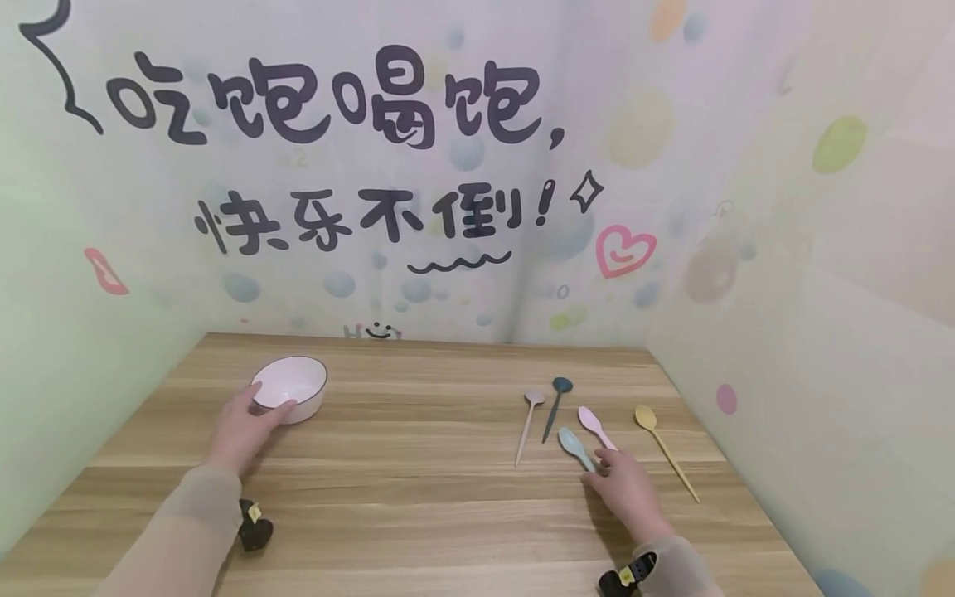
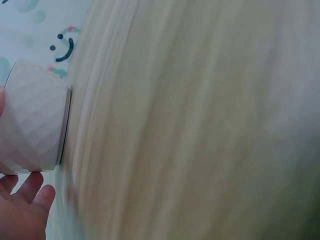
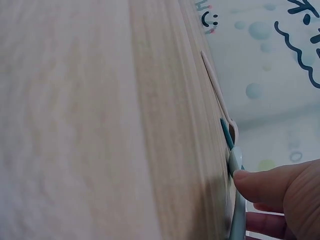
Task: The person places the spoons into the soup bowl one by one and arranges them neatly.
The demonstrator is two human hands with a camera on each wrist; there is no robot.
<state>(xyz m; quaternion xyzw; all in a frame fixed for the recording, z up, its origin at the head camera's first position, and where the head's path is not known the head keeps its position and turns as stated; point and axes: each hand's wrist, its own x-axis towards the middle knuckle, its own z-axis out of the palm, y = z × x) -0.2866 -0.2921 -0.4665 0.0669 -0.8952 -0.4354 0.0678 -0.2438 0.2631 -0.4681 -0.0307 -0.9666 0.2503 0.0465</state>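
White bowl (image 1: 308, 408) is gripped at its wall by the left hand (image 1: 244, 433), thumb on the near rim, fingers spread to its left; bowl is kept upright on the table (image 1: 418, 481). Light-blue spoon (image 1: 571, 444) is pinched at the handle by the right hand (image 1: 627, 492), thumb and fingers nearly brought together; firmness of hold cannot be told.

Key relation: light-blue spoon's long axis is slanted, its head pointed away from the person and leftward, handle run back into the right hand. Spoon is reached far more nearly by the right hand; bowl is set well apart, to the left and a bit farther off.

Pink spoon (image 1: 589, 419) is laid just beside, almost parallel, its handle partly hidden by the fingers. Yellow spoon (image 1: 646, 418) is placed further right; beige spoon (image 1: 534, 398) and dark teal spoon (image 1: 562, 385) are placed left of the pink one, handles pointed nearer.
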